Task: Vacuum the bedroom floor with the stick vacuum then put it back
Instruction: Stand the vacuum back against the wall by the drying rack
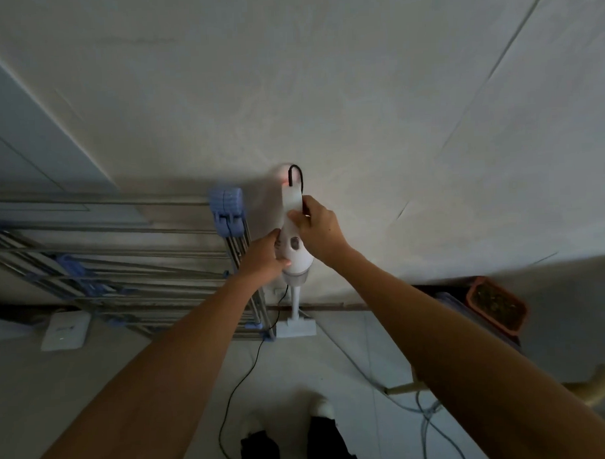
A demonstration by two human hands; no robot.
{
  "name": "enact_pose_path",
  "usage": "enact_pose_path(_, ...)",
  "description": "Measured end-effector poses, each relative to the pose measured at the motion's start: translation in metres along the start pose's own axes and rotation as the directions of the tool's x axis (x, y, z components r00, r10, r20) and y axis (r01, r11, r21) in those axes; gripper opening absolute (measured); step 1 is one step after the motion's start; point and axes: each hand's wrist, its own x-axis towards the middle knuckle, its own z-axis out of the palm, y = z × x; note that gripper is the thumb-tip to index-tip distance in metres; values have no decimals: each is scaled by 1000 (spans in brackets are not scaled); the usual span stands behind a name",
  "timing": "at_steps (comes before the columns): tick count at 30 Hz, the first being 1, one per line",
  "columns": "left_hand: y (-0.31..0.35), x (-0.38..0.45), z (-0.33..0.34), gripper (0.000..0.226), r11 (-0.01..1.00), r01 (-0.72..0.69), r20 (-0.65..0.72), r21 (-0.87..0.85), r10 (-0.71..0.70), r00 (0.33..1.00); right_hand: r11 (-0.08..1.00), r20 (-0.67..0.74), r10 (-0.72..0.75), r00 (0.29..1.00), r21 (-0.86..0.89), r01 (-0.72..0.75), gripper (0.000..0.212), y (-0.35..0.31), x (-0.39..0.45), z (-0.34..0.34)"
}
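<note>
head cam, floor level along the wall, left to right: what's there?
White flat box → folded drying rack → stick vacuum, held by left hand and right hand → orange planter.

A dim room is shown, bounded by a pale plastered wall [358, 90], with a folded metal drying rack [124, 270] leaned against it over a light tiled floor [94, 391].

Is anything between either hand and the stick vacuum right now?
No. Both hands are already on the stick vacuum, which stands upright against the wall: the left hand grips the body and the right hand holds the handle. The folded drying rack leans just to its left, not between.
</note>
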Motion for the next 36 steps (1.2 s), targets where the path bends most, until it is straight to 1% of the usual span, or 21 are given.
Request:
enact_pose_path(4, 1, 1, 4, 68, 1000, 14, 21, 3, -14, 1000, 1000, 37, -10, 999, 20, 9, 13, 1, 1, -5)
enact_pose_path(6, 2, -2, 4, 75, 999, 44, 35, 17, -44, 998, 999, 52, 4, 999, 38, -6, 16, -1, -1, -8)
enact_pose_path(9, 5, -5, 2, 84, 998, 48, 50, 27, -50, 998, 998, 81, 38, 996, 39, -42, 23, -5, -5, -11)
enact_pose_path(12, 8, -7, 0, 90, 999, 46, 48, 9, -47, 998, 993, 94, 108, 990, 33, -111, 28, -9, -7, -13)
enact_pose_path(14, 10, -8, 0, 90, 999, 45, 51, 11, -45, 998, 989, 89, 147, 985, 19, -150, 33, -9, -8, -14)
enact_pose_path(22, 17, -15, 2, 83, 999, 29, 48, 25, -30, 998, 977, 38, 208, 977, -55, -205, 49, 2, -14, -21)
enact_pose_path(26, 21, -17, -2, 76, 999, 31, 51, 32, -32, 998, 971, 33, 235, 971, -48, -233, 46, 6, -16, -26)
enact_pose_path(29, 26, -19, -5, 73, 999, 7, 62, 46, -10, 998, 972, -5, 236, 972, -6, -236, 46, 8, -19, -32)
enact_pose_path(32, 31, -23, -7, 74, 999, 4, 64, 46, -7, 998, 972, -17, 233, 972, 41, -232, 62, 15, -23, -38)
enact_pose_path(36, 37, -26, -9, 70, 999, -24, 56, 32, 22, 998, 975, -12, 217, 976, 43, -216, 70, 26, -27, -46)
